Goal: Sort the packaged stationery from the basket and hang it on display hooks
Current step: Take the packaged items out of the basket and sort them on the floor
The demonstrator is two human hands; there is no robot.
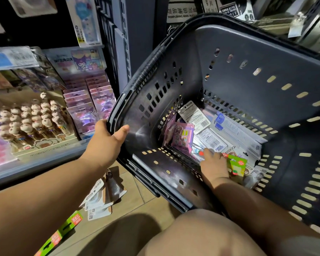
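Observation:
A dark plastic shopping basket (238, 58) is tilted toward me. My left hand (107, 137) grips its near-left rim, thumb inside the wall. At the bottom lie several stationery packs: a pink pack (182, 137), white barcode-backed packs (211, 141) and long clear packs (236, 130). My right hand (213, 167) reaches down into the basket, fingers on the packs, next to a green pack (236, 164). I cannot tell whether its fingers are closed on any pack.
On the floor lie a small pile of white-backed packs (102, 198) and a green pack (63, 231). To the left is a display shelf with purple cartoon packs (92, 108) and plush-topped pens (31, 119). My knee (201, 235) is below the basket.

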